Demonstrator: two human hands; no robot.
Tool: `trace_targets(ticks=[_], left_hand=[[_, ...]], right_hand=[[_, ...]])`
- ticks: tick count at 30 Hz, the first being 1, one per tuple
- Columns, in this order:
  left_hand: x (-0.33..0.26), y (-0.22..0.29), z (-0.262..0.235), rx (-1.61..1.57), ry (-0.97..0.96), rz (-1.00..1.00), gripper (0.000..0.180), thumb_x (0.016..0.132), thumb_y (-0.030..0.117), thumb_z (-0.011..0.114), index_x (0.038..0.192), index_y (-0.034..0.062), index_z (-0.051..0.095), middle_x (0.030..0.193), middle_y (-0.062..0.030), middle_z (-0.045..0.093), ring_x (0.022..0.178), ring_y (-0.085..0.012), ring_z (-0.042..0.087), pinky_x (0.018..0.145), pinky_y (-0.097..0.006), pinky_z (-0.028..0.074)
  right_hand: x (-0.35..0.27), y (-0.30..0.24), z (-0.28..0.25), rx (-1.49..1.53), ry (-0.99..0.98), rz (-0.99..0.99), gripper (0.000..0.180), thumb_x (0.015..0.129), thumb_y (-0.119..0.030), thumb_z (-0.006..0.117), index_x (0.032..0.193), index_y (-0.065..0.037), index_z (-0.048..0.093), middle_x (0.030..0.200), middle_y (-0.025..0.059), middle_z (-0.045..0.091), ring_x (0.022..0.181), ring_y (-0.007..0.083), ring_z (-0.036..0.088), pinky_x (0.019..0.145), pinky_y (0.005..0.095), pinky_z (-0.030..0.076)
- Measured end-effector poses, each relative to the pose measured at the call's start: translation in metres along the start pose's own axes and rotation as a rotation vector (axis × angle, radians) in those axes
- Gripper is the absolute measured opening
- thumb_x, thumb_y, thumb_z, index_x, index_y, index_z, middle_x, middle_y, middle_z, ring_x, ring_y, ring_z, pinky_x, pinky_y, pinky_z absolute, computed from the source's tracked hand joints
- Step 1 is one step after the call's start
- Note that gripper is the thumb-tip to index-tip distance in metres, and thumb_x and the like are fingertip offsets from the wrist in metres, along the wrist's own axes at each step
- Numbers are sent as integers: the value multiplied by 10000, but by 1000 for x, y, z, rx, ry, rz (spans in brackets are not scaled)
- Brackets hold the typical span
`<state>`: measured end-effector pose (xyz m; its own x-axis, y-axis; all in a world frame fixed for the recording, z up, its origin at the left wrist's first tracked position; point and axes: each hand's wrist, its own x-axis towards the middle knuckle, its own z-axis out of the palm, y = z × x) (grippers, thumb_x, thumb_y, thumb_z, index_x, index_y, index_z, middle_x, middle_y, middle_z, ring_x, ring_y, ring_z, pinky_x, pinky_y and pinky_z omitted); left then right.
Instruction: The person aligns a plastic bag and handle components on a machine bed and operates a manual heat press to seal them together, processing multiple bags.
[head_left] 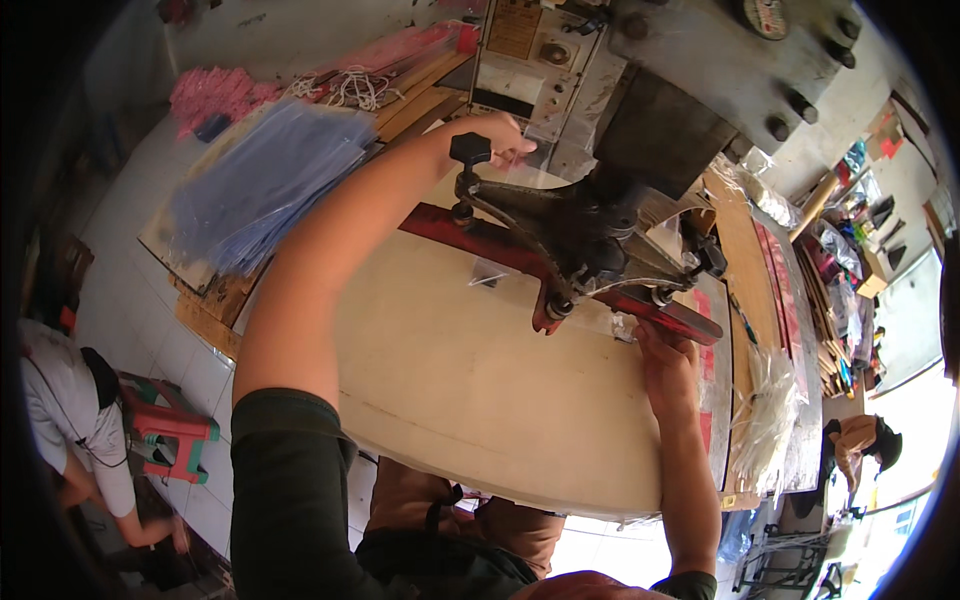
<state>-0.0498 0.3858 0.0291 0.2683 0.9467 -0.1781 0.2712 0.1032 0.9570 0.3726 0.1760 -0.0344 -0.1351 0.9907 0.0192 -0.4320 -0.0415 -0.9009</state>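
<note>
Left hand (505,135) stretched far forward, fingers curled on a clear plastic sheet (520,178) at the grey machine (640,70), just behind the black knob (470,148). Right hand (665,360) closed on the sheet's near edge (grip partly hidden), just below the red press bar (620,295). Beige worktable (470,390) beneath both hands.

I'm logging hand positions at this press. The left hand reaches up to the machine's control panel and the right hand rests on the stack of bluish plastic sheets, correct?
Not quite. The left hand does reach up by the control panel, but the right hand rests on the beige worktable by the red bar. The bluish plastic sheets lie far left, untouched, as the head view shows.
</note>
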Motion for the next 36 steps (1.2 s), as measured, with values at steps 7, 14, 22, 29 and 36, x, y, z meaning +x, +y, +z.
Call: trace_targets(ticks=[7, 14, 22, 29, 36], left_hand=[[-19, 23, 14, -145, 80, 147, 263, 886, 35, 712, 1129, 124, 667, 921, -6, 683, 774, -146, 672, 691, -348, 580], [-17, 52, 16, 307, 314, 276, 307, 874, 149, 767, 1167, 112, 685, 916, 16, 707, 744, -97, 666, 621, -263, 533], [-16, 48, 6, 201, 322, 359, 346, 861, 168, 775, 1174, 37, 712, 754, -56, 711, 589, -136, 598, 542, -327, 465], [-47, 27, 16, 58, 329, 280, 483, 944, 283, 721, 1308, 11, 560, 1064, -108, 702, 927, -164, 722, 723, -261, 577], [-190, -11, 73, 205, 1294, 985, 218, 918, 94, 691, 1074, 12, 563, 971, -63, 606, 856, -146, 589, 760, -292, 491]], right_hand=[[4, -6, -1, 20, -75, 41, 469, 863, 124, 496, 1330, 83, 496, 1312, 194, 599, 1250, 305, 590, 1092, 436, 477], [5, -12, -1, 128, -37, 72, 425, 863, 101, 516, 1286, 73, 532, 1298, 182, 609, 1233, 313, 598, 1120, 458, 470], [8, -10, -3, 200, -135, 20, 451, 813, 108, 529, 1254, 20, 566, 1309, 142, 609, 1285, 289, 551, 1187, 474, 378], [15, -2, -18, 329, -164, 21, 546, 729, 112, 499, 1261, 5, 563, 1335, 112, 590, 1328, 296, 509, 1214, 487, 320], [20, 1, -17, 339, -198, 26, 512, 719, 93, 490, 1218, 0, 562, 1309, 116, 599, 1303, 275, 518, 1209, 457, 321]])
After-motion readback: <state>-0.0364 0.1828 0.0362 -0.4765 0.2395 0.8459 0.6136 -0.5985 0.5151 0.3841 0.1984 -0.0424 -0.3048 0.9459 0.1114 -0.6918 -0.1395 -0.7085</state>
